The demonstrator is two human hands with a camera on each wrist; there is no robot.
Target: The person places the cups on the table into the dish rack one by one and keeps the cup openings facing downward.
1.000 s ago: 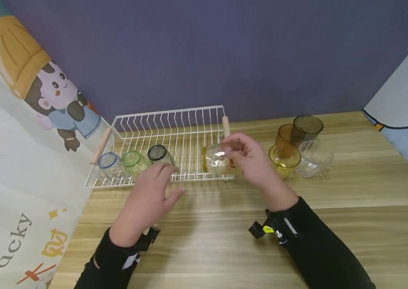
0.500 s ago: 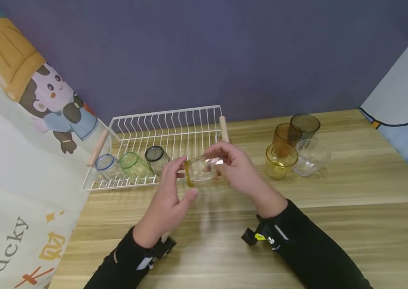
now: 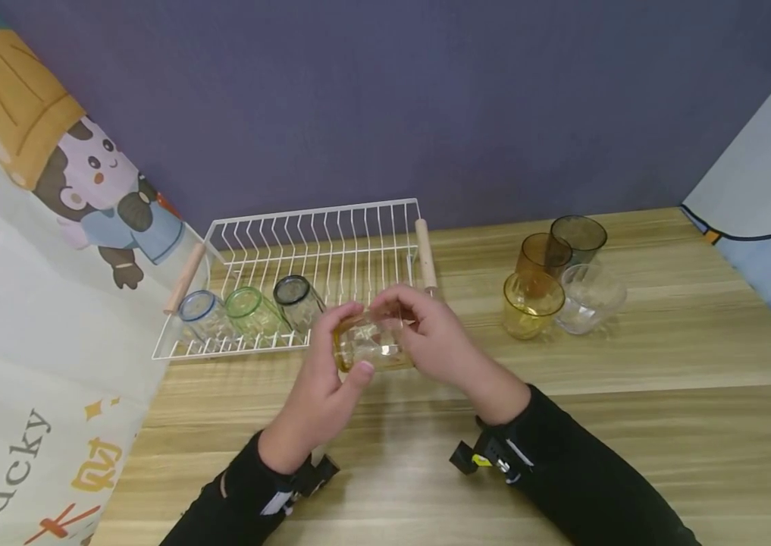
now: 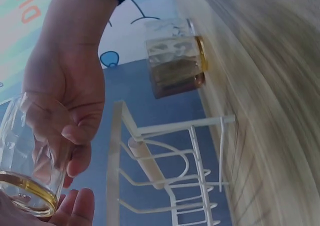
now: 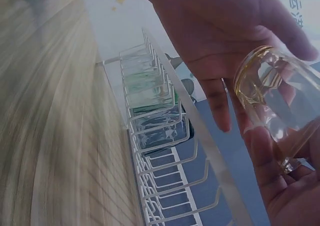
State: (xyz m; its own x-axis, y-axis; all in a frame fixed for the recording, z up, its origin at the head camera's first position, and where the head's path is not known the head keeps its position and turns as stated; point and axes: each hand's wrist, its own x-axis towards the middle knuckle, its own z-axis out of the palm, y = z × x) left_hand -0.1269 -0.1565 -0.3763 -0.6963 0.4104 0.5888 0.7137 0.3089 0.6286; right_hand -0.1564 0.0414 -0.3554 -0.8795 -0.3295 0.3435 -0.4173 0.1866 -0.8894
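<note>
Both hands hold a clear faceted drinking glass [image 3: 373, 343] lying sideways in front of the rack. Its yellow-ringed end points left, as the head view shows. My left hand [image 3: 320, 383] has its thumb and fingers around that ringed end. At the other end my right hand [image 3: 436, 341] grips the glass with curled fingers. The left wrist view shows the yellow ring [image 4: 31, 192] close to the left fingers. A white wire rack [image 3: 351, 246] with wooden handles holds three tilted glasses: blue-ringed [image 3: 204, 315], green [image 3: 253, 309] and dark grey [image 3: 298, 299].
On the wooden table [image 3: 562, 432], right of the rack, stands a cluster of cups: a yellow one [image 3: 528, 318], an amber one [image 3: 538, 250], a smoky grey one [image 3: 583, 235] and a clear one [image 3: 590, 299]. A dark blue panel [image 3: 426, 114] rises behind.
The right hand has brought the glass left and nearer, away from the rack's right end. The left hand has moved right and closed around its ringed end.
</note>
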